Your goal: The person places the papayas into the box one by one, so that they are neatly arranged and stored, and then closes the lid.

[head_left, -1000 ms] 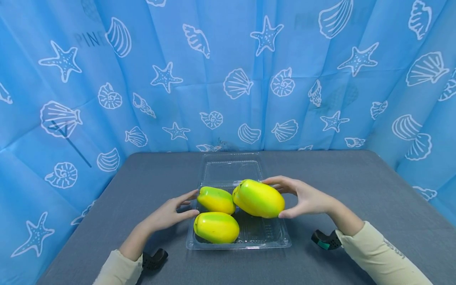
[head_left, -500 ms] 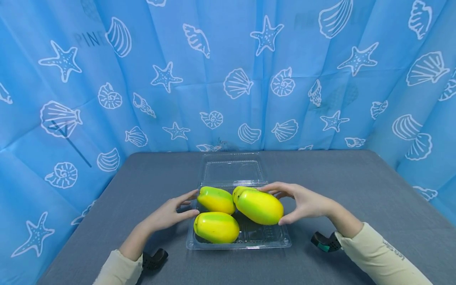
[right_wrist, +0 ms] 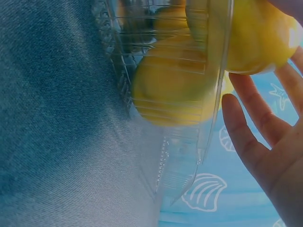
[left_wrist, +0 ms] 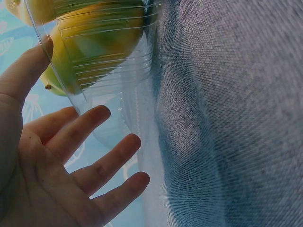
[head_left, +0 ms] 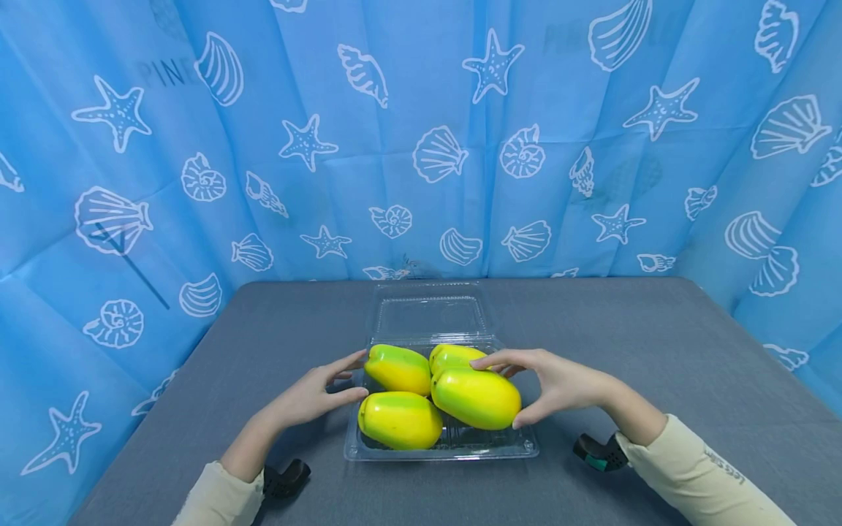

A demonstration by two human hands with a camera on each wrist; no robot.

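Observation:
In the head view, my right hand (head_left: 559, 383) holds a yellow-green papaya (head_left: 476, 398) between thumb and fingers, over the front right of a clear plastic clamshell box (head_left: 442, 454). Three more papayas lie in the box: one back left (head_left: 398, 370), one front left (head_left: 400, 420), one back right (head_left: 454, 355), partly hidden by the held one. The right wrist view shows the held papaya (right_wrist: 258, 40) above the box's rim. My left hand (head_left: 314, 391) is at the box's left edge, fingers spread and fairly straight; in the left wrist view its thumb (left_wrist: 33, 71) touches the rim.
The box's clear lid (head_left: 430, 314) lies folded back behind it on the grey cloth-covered table (head_left: 296, 314). A blue curtain (head_left: 421, 95) with white shell and starfish prints hangs behind. Black wrist devices (head_left: 286, 478) sit below both forearms.
My right hand has brought the held papaya down and toward the front of the box, uncovering more of the back right papaya. My left hand has stayed in place.

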